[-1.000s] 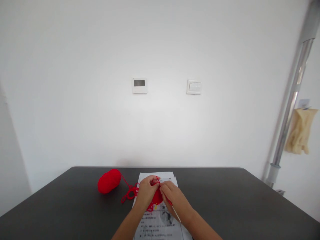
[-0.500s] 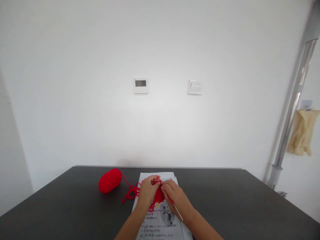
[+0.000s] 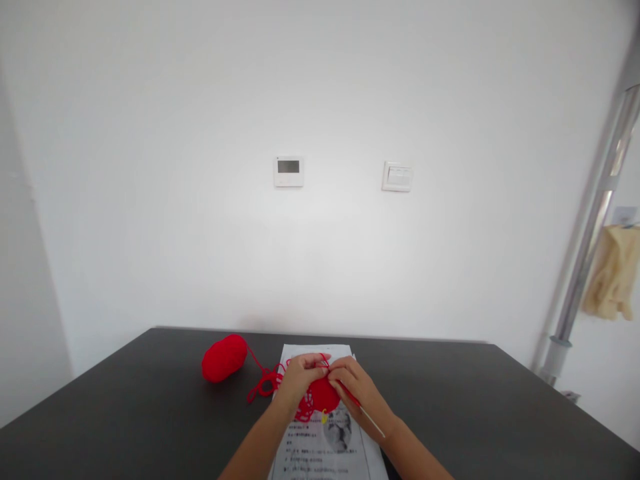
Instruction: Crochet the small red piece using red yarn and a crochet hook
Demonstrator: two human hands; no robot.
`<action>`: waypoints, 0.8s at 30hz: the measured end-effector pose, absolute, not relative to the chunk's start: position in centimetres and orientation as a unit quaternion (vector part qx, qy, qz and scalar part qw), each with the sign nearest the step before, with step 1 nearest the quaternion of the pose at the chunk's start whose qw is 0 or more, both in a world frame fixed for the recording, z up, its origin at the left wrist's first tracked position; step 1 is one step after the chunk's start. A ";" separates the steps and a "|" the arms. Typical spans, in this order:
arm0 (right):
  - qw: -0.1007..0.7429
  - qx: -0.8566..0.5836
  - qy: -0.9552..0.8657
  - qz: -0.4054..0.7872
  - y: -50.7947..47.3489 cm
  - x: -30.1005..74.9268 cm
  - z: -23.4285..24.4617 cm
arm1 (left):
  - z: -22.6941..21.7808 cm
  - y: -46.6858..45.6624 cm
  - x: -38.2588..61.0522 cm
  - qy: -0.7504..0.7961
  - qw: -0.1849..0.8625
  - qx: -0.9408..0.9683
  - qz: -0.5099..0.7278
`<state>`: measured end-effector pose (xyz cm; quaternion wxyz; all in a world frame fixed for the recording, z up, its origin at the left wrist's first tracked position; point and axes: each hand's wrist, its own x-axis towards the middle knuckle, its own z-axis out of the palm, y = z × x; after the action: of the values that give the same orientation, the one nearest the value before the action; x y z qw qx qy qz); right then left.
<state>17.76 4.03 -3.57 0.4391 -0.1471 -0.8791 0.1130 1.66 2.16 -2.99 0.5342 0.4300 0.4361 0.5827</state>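
Observation:
A red piece of crochet work [image 3: 324,396] hangs from the fingers of my left hand [image 3: 301,380], which pinch its upper edge. A strand of red yarn runs over the left fingers. My right hand [image 3: 356,390] is closed around a thin crochet hook [image 3: 373,423], whose pale end points down toward the right wrist. The hook's tip lies at the work's top edge, between both hands, partly hidden by fingers. A small yellow marker [image 3: 324,417] hangs at the work's lower edge. Loose loops of red yarn [image 3: 267,381] lie left of my left hand.
A red ball of yarn [image 3: 224,359] rests on the dark table [image 3: 165,407]. Printed sheets [image 3: 320,460] lie under my hands. Behind stands a white wall with a panel [image 3: 289,172] and a switch [image 3: 397,177]. A metal pipe [image 3: 590,247] and a yellowish cloth item [image 3: 613,273] are at right.
The view has shifted slightly. Between my hands the red work has turned to show more of its face, and the hook's pale end has swung outward to the right.

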 end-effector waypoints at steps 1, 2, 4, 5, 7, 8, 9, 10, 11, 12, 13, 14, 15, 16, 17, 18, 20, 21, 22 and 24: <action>0.439 -0.140 -0.881 0.107 4.1 17.8 -3.5 | -2.9 2.0 1.7 0.421 0.556 0.420 0.581; 0.438 -0.136 -0.883 0.100 4.1 17.8 -3.5 | -2.8 1.8 1.7 0.406 0.577 0.408 0.579; 0.430 -0.136 -0.889 0.083 4.1 17.8 -3.4 | -2.6 1.6 1.8 0.381 0.612 0.384 0.576; 0.428 -0.140 -0.890 0.073 4.0 17.8 -3.5 | -2.6 1.6 1.9 0.370 0.625 0.374 0.577; 0.427 -0.149 -0.890 0.054 3.9 17.7 -3.5 | -2.6 1.4 2.2 0.348 0.641 0.359 0.582; 0.428 -0.154 -0.889 0.045 3.9 17.7 -3.6 | -2.5 1.4 2.4 0.337 0.645 0.355 0.587; 0.431 -0.159 -0.887 0.037 3.8 17.6 -3.6 | -2.5 1.3 2.6 0.326 0.647 0.352 0.593; 0.433 -0.166 -0.885 0.030 3.7 17.5 -3.7 | -2.4 1.2 2.8 0.317 0.648 0.350 0.598; 0.433 -0.172 -0.884 0.023 3.6 17.4 -3.7 | -2.4 1.2 3.1 0.309 0.648 0.347 0.603; 0.433 -0.178 -0.883 0.019 3.5 17.4 -3.7 | -2.3 1.1 3.3 0.305 0.646 0.344 0.609; 0.434 -0.183 -0.882 0.017 3.5 17.3 -3.6 | -2.2 1.1 3.5 0.302 0.644 0.341 0.615; 0.435 -0.188 -0.881 0.017 3.4 17.2 -3.6 | -2.2 1.0 3.7 0.302 0.640 0.336 0.621; 0.436 -0.192 -0.879 0.018 3.4 17.2 -3.6 | -2.1 1.0 3.8 0.304 0.635 0.332 0.628; 0.439 -0.195 -0.877 0.019 3.3 17.1 -3.6 | -2.1 1.0 3.9 0.305 0.629 0.329 0.635; 0.443 -0.197 -0.874 0.017 3.3 17.0 -3.6 | -2.2 1.1 4.0 0.307 0.623 0.327 0.641; 0.448 -0.201 -0.871 0.012 3.3 17.0 -3.7 | -2.3 1.1 4.1 0.308 0.619 0.326 0.645; 0.456 -0.210 -0.865 -0.006 3.3 16.9 -3.8 | -2.5 1.2 4.4 0.310 0.614 0.322 0.650; 0.459 -0.215 -0.862 -0.017 3.3 16.8 -3.9 | -2.6 1.2 4.5 0.310 0.613 0.318 0.654; 0.460 -0.218 -0.860 -0.026 3.3 16.7 -4.0 | -2.8 1.2 4.6 0.310 0.611 0.311 0.658; 0.462 -0.222 -0.858 -0.038 3.3 16.5 -4.2 | -2.9 1.1 4.9 0.313 0.603 0.298 0.670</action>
<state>16.53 3.30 -4.19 0.4616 -0.2225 -0.8579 -0.0379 4.91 1.14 -2.93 0.6034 0.2977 0.3129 0.6704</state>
